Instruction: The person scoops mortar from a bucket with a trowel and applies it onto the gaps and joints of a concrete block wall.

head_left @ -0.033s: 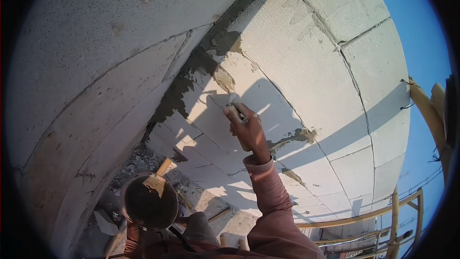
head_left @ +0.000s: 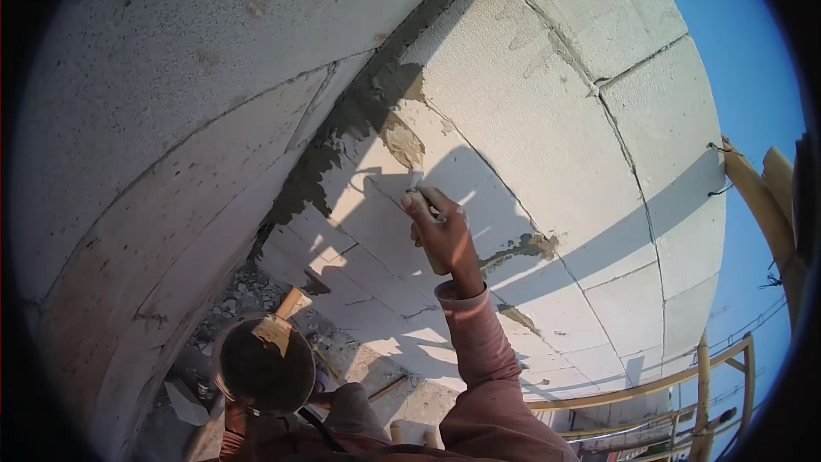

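Note:
My right hand (head_left: 445, 239) is raised against a wall of large pale blocks (head_left: 547, 120), shut on a small trowel (head_left: 419, 195) whose tip touches a joint. Just above the tip lies a patch of wet grey mortar (head_left: 402, 141), and dark mortar fills the corner seam (head_left: 342, 145). Low at the left, a round dark mortar pan (head_left: 263, 368) sits close to my chest with a lump of mortar (head_left: 275, 331) on its far rim. My left hand (head_left: 318, 397) grips it from below and is mostly hidden. A pink sleeve (head_left: 479, 351) covers my right arm.
A second block wall (head_left: 171, 120) meets the first at the corner on the left. Rubble and a board (head_left: 239, 291) lie far below. A yellow scaffold rail (head_left: 650, 385) and posts (head_left: 761, 197) stand at the right against blue sky.

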Available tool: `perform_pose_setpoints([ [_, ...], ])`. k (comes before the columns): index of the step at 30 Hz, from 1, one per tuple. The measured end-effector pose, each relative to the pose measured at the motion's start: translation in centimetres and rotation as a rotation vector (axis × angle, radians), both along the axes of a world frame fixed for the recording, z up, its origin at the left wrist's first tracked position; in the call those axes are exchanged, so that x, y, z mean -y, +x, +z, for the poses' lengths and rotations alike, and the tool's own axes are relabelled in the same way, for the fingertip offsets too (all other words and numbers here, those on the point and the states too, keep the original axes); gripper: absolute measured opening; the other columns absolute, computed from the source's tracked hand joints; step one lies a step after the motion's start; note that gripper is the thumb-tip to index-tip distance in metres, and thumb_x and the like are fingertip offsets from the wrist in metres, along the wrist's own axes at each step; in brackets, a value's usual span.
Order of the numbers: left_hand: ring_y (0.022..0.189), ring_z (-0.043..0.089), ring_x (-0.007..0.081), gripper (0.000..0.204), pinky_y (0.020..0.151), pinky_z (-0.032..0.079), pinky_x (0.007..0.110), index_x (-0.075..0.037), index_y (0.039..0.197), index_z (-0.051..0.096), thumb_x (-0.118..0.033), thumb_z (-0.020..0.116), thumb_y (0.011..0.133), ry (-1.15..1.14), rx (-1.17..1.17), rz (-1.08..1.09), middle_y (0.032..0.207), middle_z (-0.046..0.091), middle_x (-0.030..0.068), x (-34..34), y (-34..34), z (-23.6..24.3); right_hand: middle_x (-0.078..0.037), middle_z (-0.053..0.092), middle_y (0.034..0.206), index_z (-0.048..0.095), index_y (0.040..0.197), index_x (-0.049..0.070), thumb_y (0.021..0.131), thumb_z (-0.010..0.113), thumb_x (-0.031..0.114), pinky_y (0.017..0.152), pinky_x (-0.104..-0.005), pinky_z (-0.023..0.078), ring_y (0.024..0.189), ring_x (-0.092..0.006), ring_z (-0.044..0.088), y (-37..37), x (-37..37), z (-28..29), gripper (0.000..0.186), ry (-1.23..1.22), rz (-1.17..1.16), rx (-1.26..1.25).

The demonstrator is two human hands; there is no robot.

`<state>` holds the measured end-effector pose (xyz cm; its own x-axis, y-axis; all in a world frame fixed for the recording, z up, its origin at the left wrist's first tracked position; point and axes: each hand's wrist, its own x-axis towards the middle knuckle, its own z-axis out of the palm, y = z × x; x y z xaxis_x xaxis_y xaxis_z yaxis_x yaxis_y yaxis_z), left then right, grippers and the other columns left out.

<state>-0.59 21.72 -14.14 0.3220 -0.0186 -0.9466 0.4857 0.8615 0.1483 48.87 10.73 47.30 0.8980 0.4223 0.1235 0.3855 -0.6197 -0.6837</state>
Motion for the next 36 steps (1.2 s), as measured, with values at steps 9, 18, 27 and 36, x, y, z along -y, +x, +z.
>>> perform_pose_setpoints([
  [9, 0.090, 0.065, 0.0237, 0.045, 0.082, 0.057, 0.039, -0.005, 0.126, 0.059, -0.002, 0.067, 0.083, 0.044, 0.212, -0.020, 0.105, 0.067, 0.0081, 0.7, 4.2, -6.5, -0.003, 0.059, 0.065, 0.060, 0.119, -0.007, 0.101, 0.061, 0.033, 0.052, -0.0252, 0.042, 0.054, -0.0086, 0.052, -1.3, 6.1, 1.2, 0.044, 0.058, -0.007, 0.493],
  [18, 0.076, 0.064, 0.0259, 0.036, 0.073, 0.057, 0.039, -0.003, 0.118, 0.058, -0.013, 0.067, 0.085, 0.167, 0.204, -0.049, 0.095, 0.067, 0.0095, -1.8, 8.8, -7.0, -0.010, 0.065, 0.077, 0.063, 0.101, 0.001, 0.096, 0.061, 0.047, 0.069, -0.0345, 0.049, 0.074, -0.0194, 0.062, -17.4, 12.0, -13.1, 0.047, -0.073, -0.225, -0.455],
  [27, 0.089, 0.063, 0.0204, 0.055, 0.066, 0.058, 0.037, -0.014, 0.134, 0.048, -0.014, 0.062, 0.081, 0.288, 0.390, -0.292, 0.109, 0.060, 0.0067, -3.6, 16.1, 15.3, -0.022, 0.064, 0.121, 0.053, 0.135, 0.003, 0.094, 0.066, 0.043, 0.096, -0.0451, 0.049, 0.113, -0.0415, 0.062, -24.9, 15.1, -15.1, 0.058, -0.098, -0.160, -0.211],
  [36, 0.092, 0.069, 0.0263, 0.031, 0.078, 0.062, 0.044, 0.001, 0.106, 0.062, -0.024, 0.058, 0.088, 0.390, 0.494, -0.361, 0.105, 0.066, 0.0131, 0.9, 20.1, 31.4, -0.027, 0.065, 0.119, 0.058, 0.130, 0.002, 0.097, 0.054, 0.052, 0.093, -0.0493, 0.051, 0.109, -0.0457, 0.063, -27.9, 20.0, -17.7, 0.060, -0.303, -0.296, -0.317],
])
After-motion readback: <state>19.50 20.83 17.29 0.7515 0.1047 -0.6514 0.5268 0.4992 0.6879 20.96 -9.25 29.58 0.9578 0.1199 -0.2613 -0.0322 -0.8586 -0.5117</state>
